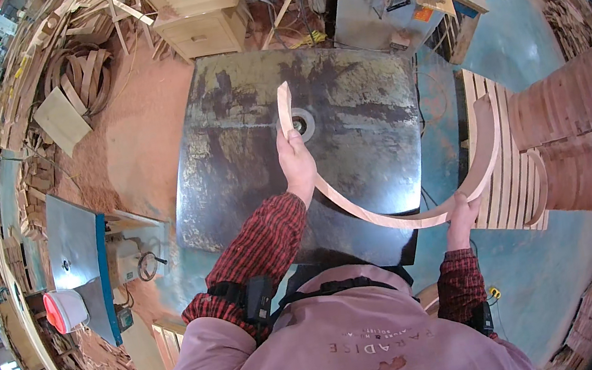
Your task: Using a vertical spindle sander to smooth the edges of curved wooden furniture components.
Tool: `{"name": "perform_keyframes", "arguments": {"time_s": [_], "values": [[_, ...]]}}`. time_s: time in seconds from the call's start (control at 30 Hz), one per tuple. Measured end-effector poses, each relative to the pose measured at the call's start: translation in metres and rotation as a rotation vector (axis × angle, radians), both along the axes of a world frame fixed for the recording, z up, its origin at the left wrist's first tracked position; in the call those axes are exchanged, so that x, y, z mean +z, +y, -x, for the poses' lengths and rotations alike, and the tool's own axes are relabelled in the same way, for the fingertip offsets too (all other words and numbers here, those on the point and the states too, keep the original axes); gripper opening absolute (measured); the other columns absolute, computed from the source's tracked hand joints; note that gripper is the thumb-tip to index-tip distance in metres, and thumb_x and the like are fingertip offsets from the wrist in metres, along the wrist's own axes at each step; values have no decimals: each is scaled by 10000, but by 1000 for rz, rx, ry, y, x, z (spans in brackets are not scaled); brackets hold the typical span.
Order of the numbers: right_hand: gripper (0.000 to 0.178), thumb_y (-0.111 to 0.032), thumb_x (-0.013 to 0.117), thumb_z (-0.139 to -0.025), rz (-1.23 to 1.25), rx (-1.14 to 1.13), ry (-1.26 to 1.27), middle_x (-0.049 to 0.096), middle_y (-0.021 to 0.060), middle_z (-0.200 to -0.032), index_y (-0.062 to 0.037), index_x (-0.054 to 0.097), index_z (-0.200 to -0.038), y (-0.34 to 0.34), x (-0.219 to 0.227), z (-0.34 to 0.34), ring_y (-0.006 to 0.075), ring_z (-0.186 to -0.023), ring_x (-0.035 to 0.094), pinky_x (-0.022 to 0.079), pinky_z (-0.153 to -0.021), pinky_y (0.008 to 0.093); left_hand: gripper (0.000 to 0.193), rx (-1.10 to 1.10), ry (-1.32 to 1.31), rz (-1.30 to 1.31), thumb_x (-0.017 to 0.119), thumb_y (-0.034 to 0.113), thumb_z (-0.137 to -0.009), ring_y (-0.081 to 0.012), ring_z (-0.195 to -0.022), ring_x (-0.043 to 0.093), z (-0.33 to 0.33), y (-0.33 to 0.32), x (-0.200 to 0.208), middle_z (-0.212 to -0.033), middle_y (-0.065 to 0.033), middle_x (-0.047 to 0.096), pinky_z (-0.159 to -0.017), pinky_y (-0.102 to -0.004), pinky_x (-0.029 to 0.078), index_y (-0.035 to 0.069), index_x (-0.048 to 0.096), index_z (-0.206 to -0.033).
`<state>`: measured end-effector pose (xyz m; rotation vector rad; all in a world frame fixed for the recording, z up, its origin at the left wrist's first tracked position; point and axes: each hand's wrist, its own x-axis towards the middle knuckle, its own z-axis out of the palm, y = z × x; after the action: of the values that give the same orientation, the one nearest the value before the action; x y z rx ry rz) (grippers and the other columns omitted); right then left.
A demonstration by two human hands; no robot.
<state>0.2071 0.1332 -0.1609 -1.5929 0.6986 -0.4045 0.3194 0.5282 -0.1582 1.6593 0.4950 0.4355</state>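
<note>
Holding wood, both of them: on my feed, L hand [298, 163] is closed round the curved wood strip [392, 221] near its upper end, ctr of frame; R hand [463, 213] grips the same pc at its lower-right bend. Strip arcs from upper ctr thru lower ctr, then up the R side. Upper tip shows over the dark metal table [232, 163], just L of the round fitting [309, 124]. Other end overlaps the slatted pallet [499, 190]; can't tell if touching. Stacked curved pcs [567, 124] sit far R.
</note>
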Motion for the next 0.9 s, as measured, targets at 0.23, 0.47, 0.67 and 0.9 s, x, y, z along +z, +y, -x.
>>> {"name": "perform_keyframes", "arguments": {"time_s": [0.23, 0.47, 0.67, 0.9], "values": [[490, -35, 605, -959, 6, -64, 9, 598, 108, -1263, 17, 492, -1432, 18, 1, -17, 237, -1120, 599, 483, -996, 393, 358, -70, 68, 48, 443, 196, -1141, -305, -1062, 629, -30, 12, 10, -1151, -214, 657, -974, -411, 493, -55, 543, -1377], [455, -45, 606, -965, 68, -34, 37, 610, 115, -1252, 29, 512, -1403, 24, -1, -40, 238, -1110, 604, 482, -982, 385, 360, -19, 45, -27, 449, 233, -1142, -336, -1022, 620, -57, 24, -7, -1114, -224, 649, -953, -428, 495, -58, 557, -1324], [460, -53, 602, -971, 41, -63, 50, 609, 121, -1252, 35, 501, -1411, 36, 0, -55, 243, -1116, 606, 477, -988, 381, 335, -7, 35, -1, 454, 235, -1141, -328, -969, 618, -69, 28, 3, -1055, -209, 638, -905, -440, 498, -50, 568, -1277], [478, -37, 606, -955, 85, -9, 40, 601, 132, -1264, 44, 491, -1411, 41, -13, -88, 245, -1136, 604, 475, -1001, 389, 299, -59, 38, -29, 461, 236, -1140, -331, -893, 611, -105, 47, 8, -986, -206, 625, -839, -455, 496, -38, 570, -1190]]}}
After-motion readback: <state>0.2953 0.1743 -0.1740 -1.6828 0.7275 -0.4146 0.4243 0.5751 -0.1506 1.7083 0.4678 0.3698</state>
